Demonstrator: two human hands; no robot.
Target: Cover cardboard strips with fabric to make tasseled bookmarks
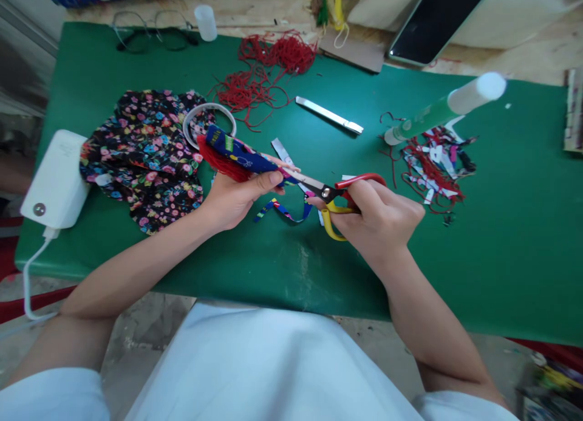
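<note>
My left hand (237, 196) is closed on a folded piece of blue patterned fabric (243, 157), thumb on top, with red material showing along its left edge. My right hand (376, 217) grips scissors (334, 205) with one red and one yellow handle loop. Their blades point left and meet the fabric's right end beside my left thumb; whether they are fully closed is hard to see. Below lies a curled narrow blue fabric strip (285, 213) on the green table surface (255, 257). A pale strip (282, 150) lies just behind the fabric.
To the left are black floral fabric (146, 147), a tape roll (187, 126) and a white power bank (57, 178) with a cable. Red cords (255, 81) and silver tweezers (328, 114) lie farther back. At right stands a green-white bottle (441, 111) beside a scrap pile (432, 166).
</note>
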